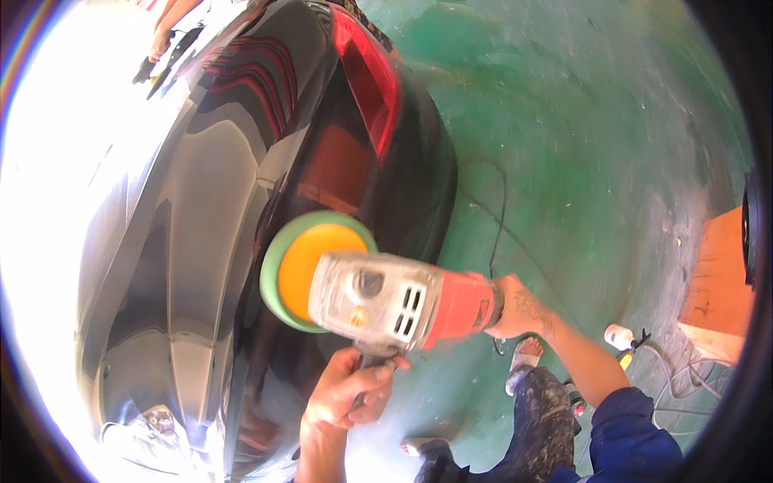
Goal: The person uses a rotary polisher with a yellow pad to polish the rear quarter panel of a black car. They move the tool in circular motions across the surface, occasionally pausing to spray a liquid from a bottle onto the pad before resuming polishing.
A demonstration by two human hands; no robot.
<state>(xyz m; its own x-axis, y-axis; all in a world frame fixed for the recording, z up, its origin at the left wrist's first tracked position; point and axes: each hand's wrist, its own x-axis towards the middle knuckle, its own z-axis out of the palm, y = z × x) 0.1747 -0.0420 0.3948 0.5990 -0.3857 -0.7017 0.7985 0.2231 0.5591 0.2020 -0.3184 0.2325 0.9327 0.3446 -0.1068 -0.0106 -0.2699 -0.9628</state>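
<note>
A red and pale-grey rotary car polisher [374,296] lies across the middle of the view, at the side of a glossy dark car body [211,157]. My left hand [353,392] grips its black side handle near the head. My right hand [519,308] is wrapped around the rear end of the red housing. At the polisher's front are an orange backing plate [302,271] and a green foam pad [272,284]. The pad overlaps the dark panel below the red tail light [368,84]; whether it touches the paint I cannot tell.
Another person's hand [160,45] holds a dark tool beyond the car. A dark cord [504,199] trails over the green floor [580,151]. To the right lie a white bottle [619,336], an orange box [715,284] and a coiled hose [670,368].
</note>
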